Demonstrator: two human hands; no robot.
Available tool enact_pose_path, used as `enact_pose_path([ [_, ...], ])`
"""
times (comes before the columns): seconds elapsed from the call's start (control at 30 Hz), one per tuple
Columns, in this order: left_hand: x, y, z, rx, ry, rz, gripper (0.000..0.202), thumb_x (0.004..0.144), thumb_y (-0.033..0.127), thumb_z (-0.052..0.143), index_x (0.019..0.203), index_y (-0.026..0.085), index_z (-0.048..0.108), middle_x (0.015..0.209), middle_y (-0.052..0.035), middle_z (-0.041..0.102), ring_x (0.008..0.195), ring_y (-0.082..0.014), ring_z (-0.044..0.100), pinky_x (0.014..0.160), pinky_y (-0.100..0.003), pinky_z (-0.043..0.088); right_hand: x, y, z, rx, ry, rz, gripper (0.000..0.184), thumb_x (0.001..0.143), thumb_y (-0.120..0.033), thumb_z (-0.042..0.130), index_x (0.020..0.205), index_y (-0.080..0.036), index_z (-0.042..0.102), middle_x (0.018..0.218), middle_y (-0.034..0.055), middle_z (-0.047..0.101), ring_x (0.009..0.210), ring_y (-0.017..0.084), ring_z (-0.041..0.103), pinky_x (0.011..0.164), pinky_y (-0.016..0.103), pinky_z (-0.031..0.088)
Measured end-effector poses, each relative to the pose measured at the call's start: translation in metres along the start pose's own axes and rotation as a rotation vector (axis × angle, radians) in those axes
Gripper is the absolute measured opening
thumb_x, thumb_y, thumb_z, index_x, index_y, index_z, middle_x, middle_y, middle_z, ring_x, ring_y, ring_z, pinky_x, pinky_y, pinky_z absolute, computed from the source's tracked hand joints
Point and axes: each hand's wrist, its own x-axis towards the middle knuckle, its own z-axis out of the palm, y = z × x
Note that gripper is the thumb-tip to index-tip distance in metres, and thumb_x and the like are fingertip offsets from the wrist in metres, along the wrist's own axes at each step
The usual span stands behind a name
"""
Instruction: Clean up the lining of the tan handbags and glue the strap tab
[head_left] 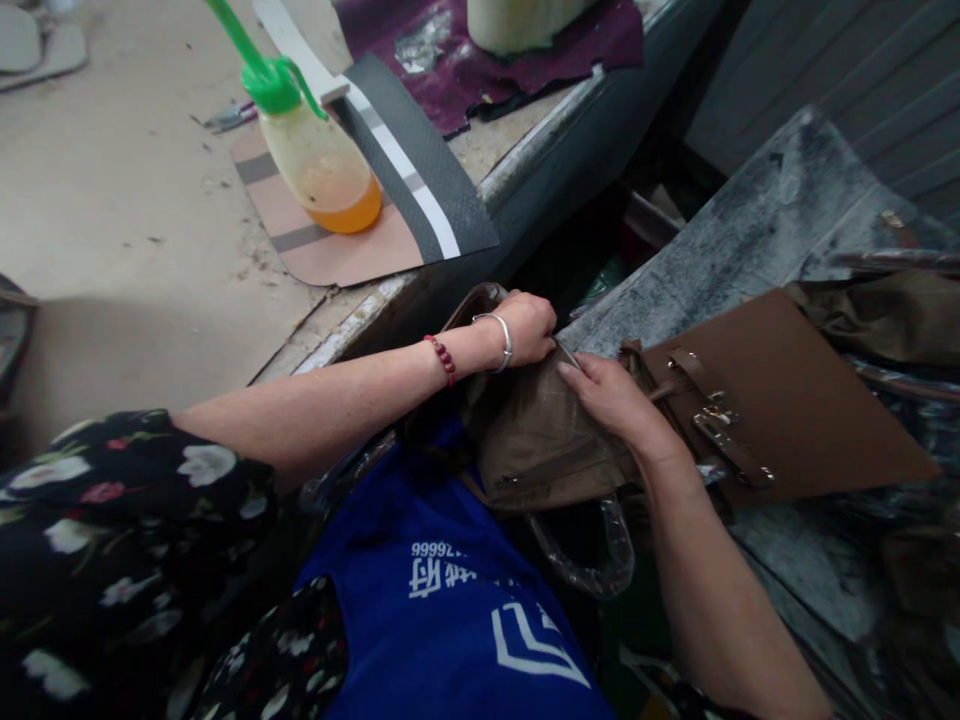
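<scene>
A brown handbag lies over my lap with its thin tan cloth lining and a zipper line facing up. My left hand, wearing a bracelet and a bangle, is closed on the far edge of the bag. My right hand pinches the same edge a little nearer, thumb on top. Between the hands runs a short pale strip of the edge; whether it is a tool or trim I cannot make out. A handle wrapped in clear plastic hangs below the bag.
To the right, a stiff brown panel with straps and metal buckles lies on a grey, stained sheet. At upper left, a green-capped bottle of orange liquid stands on layered pieces on the worktable. A purple cloth lies behind.
</scene>
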Motion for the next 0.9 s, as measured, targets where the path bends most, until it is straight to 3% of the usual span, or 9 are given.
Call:
enact_pose_path([
  [0.2, -0.005, -0.012, 0.001, -0.002, 0.039, 0.142, 0.023, 0.076, 0.028, 0.049, 0.076, 0.012, 0.066, 0.087, -0.0062, 0.065, 0.084, -0.0170, 0.058, 0.078, -0.025, 0.042, 0.000, 0.006, 0.002, 0.119, -0.022, -0.013, 0.025, 0.077, -0.038, 0.040, 0.070, -0.016, 0.049, 0.059, -0.0020, 0.042, 0.058, 0.013, 0.041, 0.053, 0.024, 0.032],
  [0.47, -0.002, -0.010, -0.003, 0.036, -0.022, 0.023, 0.025, 0.078, 0.027, 0.047, 0.079, 0.011, 0.066, 0.085, -0.0064, 0.065, 0.084, -0.0184, 0.058, 0.078, -0.025, 0.042, -0.003, 0.003, 0.001, 0.188, -0.047, -0.023, 0.024, 0.078, -0.038, 0.042, 0.066, -0.017, 0.047, 0.062, -0.0018, 0.041, 0.061, 0.013, 0.041, 0.055, 0.023, 0.033],
  [0.73, -0.001, -0.008, -0.002, 0.035, -0.019, -0.009, 0.025, 0.077, 0.028, 0.046, 0.079, 0.012, 0.066, 0.085, -0.0059, 0.066, 0.082, -0.0186, 0.059, 0.074, -0.025, 0.043, -0.005, 0.006, 0.003, 0.237, -0.063, -0.010, 0.025, 0.079, -0.038, 0.041, 0.071, -0.017, 0.051, 0.066, -0.0002, 0.049, 0.065, 0.014, 0.046, 0.059, 0.023, 0.037],
  [0.9, -0.003, -0.005, -0.003, 0.064, -0.009, -0.022, 0.030, 0.078, 0.030, 0.046, 0.081, 0.009, 0.066, 0.084, -0.0103, 0.066, 0.081, -0.0229, 0.060, 0.072, -0.029, 0.043, 0.002, -0.002, 0.005, 0.060, 0.012, -0.017, 0.025, 0.081, -0.039, 0.039, 0.073, -0.017, 0.049, 0.065, 0.0003, 0.050, 0.064, 0.015, 0.045, 0.057, 0.023, 0.034],
])
